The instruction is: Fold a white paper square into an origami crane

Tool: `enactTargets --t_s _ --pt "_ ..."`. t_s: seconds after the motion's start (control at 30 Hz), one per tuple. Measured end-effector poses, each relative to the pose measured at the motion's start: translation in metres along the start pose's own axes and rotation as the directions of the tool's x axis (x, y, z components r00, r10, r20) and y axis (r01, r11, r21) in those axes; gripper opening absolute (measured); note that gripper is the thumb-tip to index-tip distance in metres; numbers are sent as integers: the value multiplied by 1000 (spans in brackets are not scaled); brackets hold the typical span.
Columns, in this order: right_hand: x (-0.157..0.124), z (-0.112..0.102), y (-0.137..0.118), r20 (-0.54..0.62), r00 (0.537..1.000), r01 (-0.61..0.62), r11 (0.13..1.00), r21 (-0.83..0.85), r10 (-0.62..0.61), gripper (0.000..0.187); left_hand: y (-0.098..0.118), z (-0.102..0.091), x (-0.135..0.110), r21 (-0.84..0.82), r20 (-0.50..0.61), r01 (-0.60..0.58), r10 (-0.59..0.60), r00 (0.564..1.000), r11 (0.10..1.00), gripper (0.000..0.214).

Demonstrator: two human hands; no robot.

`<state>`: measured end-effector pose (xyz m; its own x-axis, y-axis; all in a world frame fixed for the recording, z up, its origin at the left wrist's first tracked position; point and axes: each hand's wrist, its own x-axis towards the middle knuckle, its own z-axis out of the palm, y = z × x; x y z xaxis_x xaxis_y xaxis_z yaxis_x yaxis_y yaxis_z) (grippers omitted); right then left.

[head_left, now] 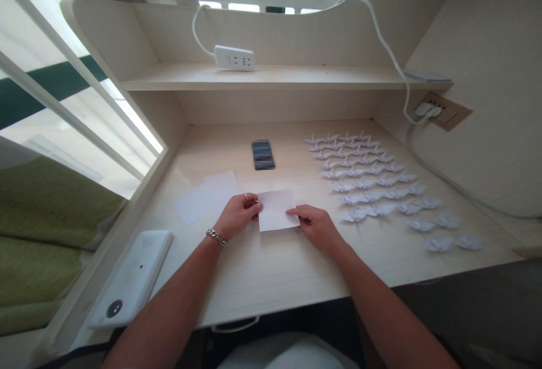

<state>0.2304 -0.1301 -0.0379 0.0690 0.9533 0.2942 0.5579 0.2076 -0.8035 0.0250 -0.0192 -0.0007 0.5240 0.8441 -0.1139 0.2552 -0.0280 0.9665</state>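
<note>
Currently both hands are on one pc. of paper, a white square [276, 210], held nr. the middle of the pale wooden desk [254, 284], between the desk's front edge and the dark item behind. L hand [239, 211] pinches its left edge, thumb on top, fingers curled at the side & partly hidden; there's a ring [245, 197] on one finger & a chain bracelet [217, 237] at the wrist. R hand [318, 225] is at the opposite edge, index finger laid over the paper, other fingers bent in below; can't tell how firmly it grips, as the thumb is hard to make out. Square looks flat, lying at a slight angle. Just left of L hand: loose white sheets [212, 191], overlapping, flat on the desk. Off to the right, well apart from R hand, sit lots of folded paper cranes [374, 169] in rows running back, w/ a few more spread toward the front right. Dark item [263, 155] behind the square is pixelated, can't ID it. White slab-like device [134, 279] lies at the left front, nr. the left forearm. Up on the shelf [288, 78]: a white power strip [234, 58] w/ cord; right wall has a socket panel [452, 112] w/ white plugs [427, 110] in.
</note>
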Motion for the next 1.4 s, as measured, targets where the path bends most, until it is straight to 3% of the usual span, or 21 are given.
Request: enactTargets --t_s 0.17,0.3,0.47,0.6,0.73,0.8,0.93,1.07,1.17,1.27,1.4 --pt "0 -1 -1 -27 999 -38 998 53 39 41 -2 0 1 -23 8 11 -11 1000 1000 19" --pt "2 -2 1 -38 986 -155 971 182 165 35 -5 -1 2 -75 18 38 -36 999 996 19" --pt "9 -1 11 7 942 -314 872 375 336 21 -3 -7 0 -165 98 95 -80 992 982 28" --pt "15 -3 9 99 928 -364 819 443 358 15 -1 -9 -1 -89 54 30 -25 998 996 32" --pt "17 -8 0 90 878 -430 688 585 471 16 -1 -4 -1 -83 7 -1 1 1000 997 24" --pt "17 -9 -2 87 878 -419 668 615 470 19 -2 -3 -1 -103 -3 -6 6 1000 995 21" --pt "18 -7 1 36 883 -400 711 578 468 32 0 -9 -2 -137 54 5 3 999 991 25" --pt "24 -4 6 12 884 -386 717 580 467 33 2 -22 -6 -100 166 -43 60 984 994 41" --pt "28 -3 9 51 899 -384 729 567 434 34 1 -25 -8 38 175 -148 139 975 988 37" --pt "32 -3 11 61 912 -380 779 498 406 33 1 -19 -10 238 143 -288 259 955 928 26" --pt "28 -7 6 -80 948 -285 931 226 310 26 0 -10 -9 522 161 -375 343 926 766 11"
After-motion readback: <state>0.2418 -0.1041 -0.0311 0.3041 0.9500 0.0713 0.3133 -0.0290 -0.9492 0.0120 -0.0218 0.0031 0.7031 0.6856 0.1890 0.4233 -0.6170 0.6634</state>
